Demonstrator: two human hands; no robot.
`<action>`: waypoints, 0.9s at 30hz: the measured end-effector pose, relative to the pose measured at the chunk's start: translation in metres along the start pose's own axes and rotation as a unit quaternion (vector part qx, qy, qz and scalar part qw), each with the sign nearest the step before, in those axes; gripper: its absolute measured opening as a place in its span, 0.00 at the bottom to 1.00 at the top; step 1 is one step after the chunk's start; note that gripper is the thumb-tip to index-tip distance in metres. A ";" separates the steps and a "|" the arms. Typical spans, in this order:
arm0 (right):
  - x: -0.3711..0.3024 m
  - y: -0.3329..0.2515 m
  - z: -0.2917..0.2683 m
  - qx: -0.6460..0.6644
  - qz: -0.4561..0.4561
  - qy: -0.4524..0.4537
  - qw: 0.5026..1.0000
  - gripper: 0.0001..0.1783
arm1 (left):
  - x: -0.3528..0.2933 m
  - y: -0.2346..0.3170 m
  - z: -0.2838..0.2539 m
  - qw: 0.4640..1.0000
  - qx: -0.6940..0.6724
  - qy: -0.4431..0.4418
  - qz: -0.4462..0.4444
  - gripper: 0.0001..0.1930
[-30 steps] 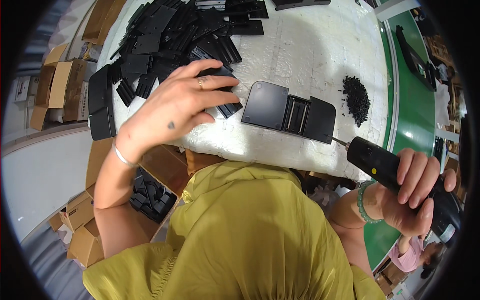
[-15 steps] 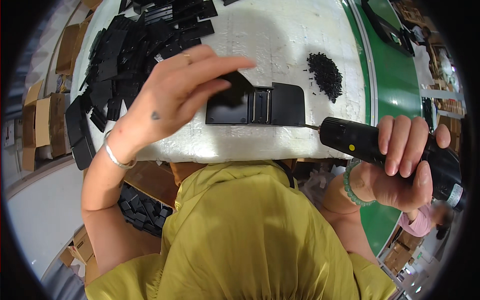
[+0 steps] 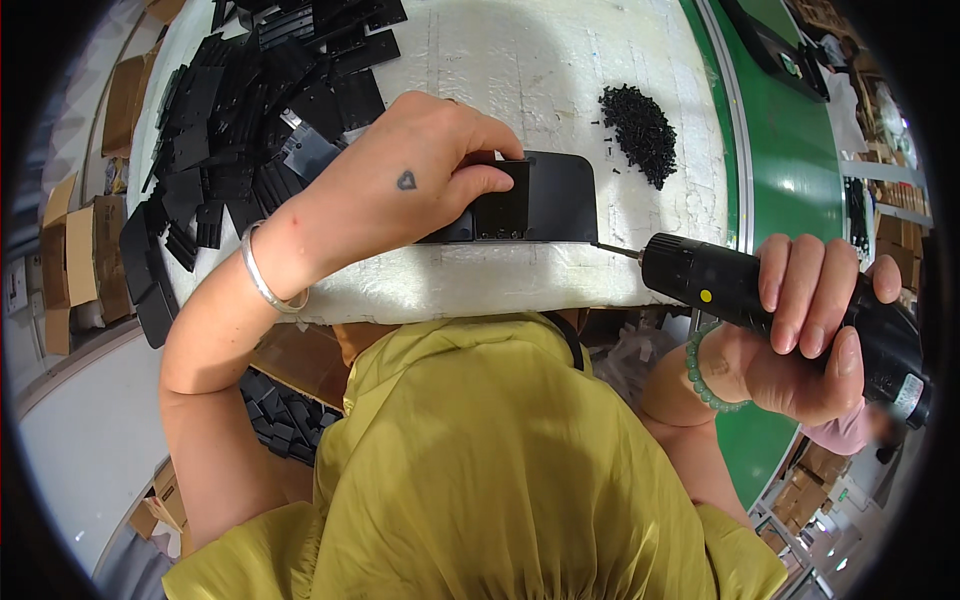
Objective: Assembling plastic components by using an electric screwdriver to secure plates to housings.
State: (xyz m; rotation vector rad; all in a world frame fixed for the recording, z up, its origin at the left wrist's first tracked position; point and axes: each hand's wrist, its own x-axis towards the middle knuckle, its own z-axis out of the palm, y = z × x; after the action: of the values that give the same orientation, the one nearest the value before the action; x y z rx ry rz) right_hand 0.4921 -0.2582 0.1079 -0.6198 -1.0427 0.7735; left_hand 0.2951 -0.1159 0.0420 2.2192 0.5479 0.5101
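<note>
My left hand (image 3: 440, 160) pinches a small black plate (image 3: 503, 205) between thumb and fingers. That plate sits over the middle of a wider black panel with rounded corners (image 3: 563, 200), covering the slotted part there. The panel's left end is mostly hidden under my hand. In my right hand (image 3: 815, 310) is a black electric screwdriver (image 3: 705, 275) with a yellow dot, my fingers wrapped round its body. Its thin bit points left, with the tip close to the panel's lower right corner; I cannot tell if they touch.
A heap of black plates (image 3: 215, 125) covers the table's far left. Small black screws (image 3: 640, 135) lie piled beyond the panel to the right. The white padded tabletop (image 3: 480, 280) borders a green surface (image 3: 790, 190). Open cardboard boxes (image 3: 95, 250) stand at left; a person in pink is at far right.
My left hand has brought the small black plate down and right, from above the panel onto its middle. The panel has shifted slightly left. My right hand and the screwdriver are nearly still.
</note>
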 end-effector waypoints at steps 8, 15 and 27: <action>0.000 0.004 -0.002 -0.004 -0.013 0.014 1.000 0.18 | 0.004 -0.003 0.000 0.999 0.038 -0.016 0.031 0.08; 0.000 0.005 -0.001 -0.008 -0.020 0.022 1.000 0.18 | 0.002 -0.001 0.006 0.997 0.063 -0.004 0.047 0.10; 0.012 0.008 0.007 -0.003 0.004 -0.057 0.998 0.19 | -0.009 -0.005 0.001 0.988 0.148 0.028 -0.033 0.21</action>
State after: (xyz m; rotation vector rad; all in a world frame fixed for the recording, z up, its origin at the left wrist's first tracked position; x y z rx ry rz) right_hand 0.4875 -0.2437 0.1105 -0.5916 -1.1483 0.8207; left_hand 0.2870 -0.1184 0.0359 2.4628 0.7669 0.4829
